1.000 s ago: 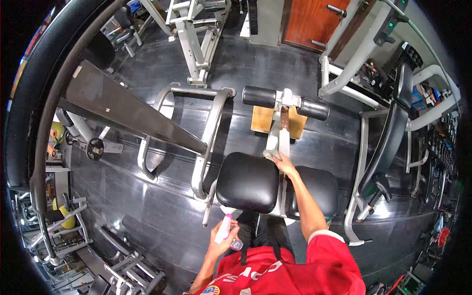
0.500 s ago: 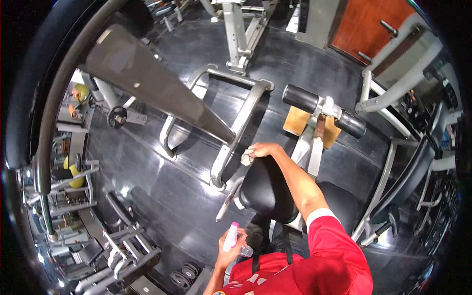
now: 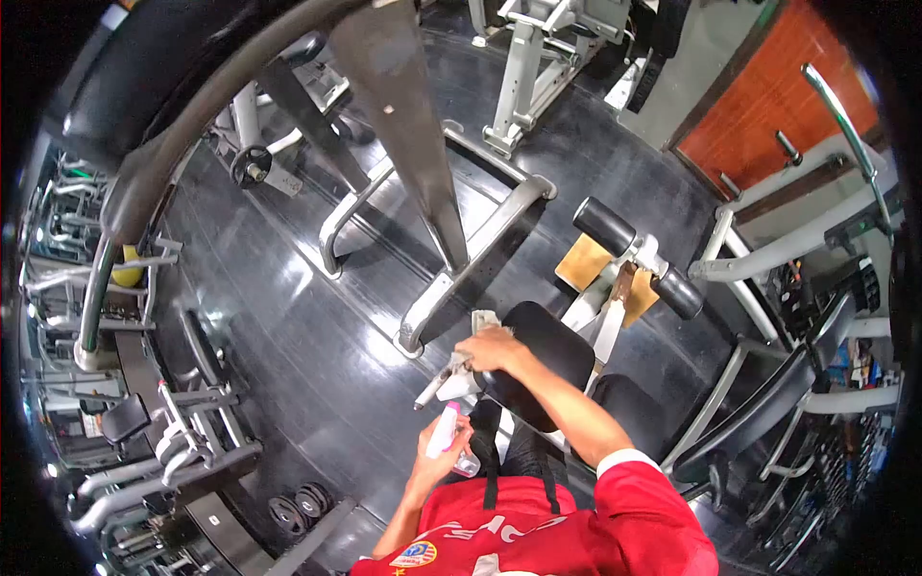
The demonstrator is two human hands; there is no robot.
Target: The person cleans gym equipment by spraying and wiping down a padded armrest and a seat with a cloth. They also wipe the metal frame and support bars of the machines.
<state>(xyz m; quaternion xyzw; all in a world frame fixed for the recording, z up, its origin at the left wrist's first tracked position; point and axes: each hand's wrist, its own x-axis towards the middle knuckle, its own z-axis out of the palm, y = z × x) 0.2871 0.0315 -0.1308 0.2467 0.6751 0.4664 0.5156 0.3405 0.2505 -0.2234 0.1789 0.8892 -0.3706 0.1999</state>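
Note:
My right hand (image 3: 492, 349) is wrapped round a pale cloth (image 3: 484, 319), which sticks out at both sides of the fingers. It rests at the left edge of a black padded bench cushion (image 3: 543, 350), beside a light metal bar. My left hand (image 3: 437, 455) grips a spray bottle (image 3: 444, 434) with a white and pink head and a clear body. The bottle is held low in front of the red shirt, apart from the cushion.
Beyond the cushion are black foam rollers (image 3: 603, 224) on a light frame, with a wooden board (image 3: 583, 262) beneath. A grey metal machine frame (image 3: 480, 252) stands ahead. Weight plates (image 3: 286, 515) lie at lower left. An orange-brown door (image 3: 740, 115) is at upper right.
My right hand has moved with the cloth from the cushion's far corner along its left edge, nearer to me. The left hand still holds the spray bottle. The view has turned slightly.

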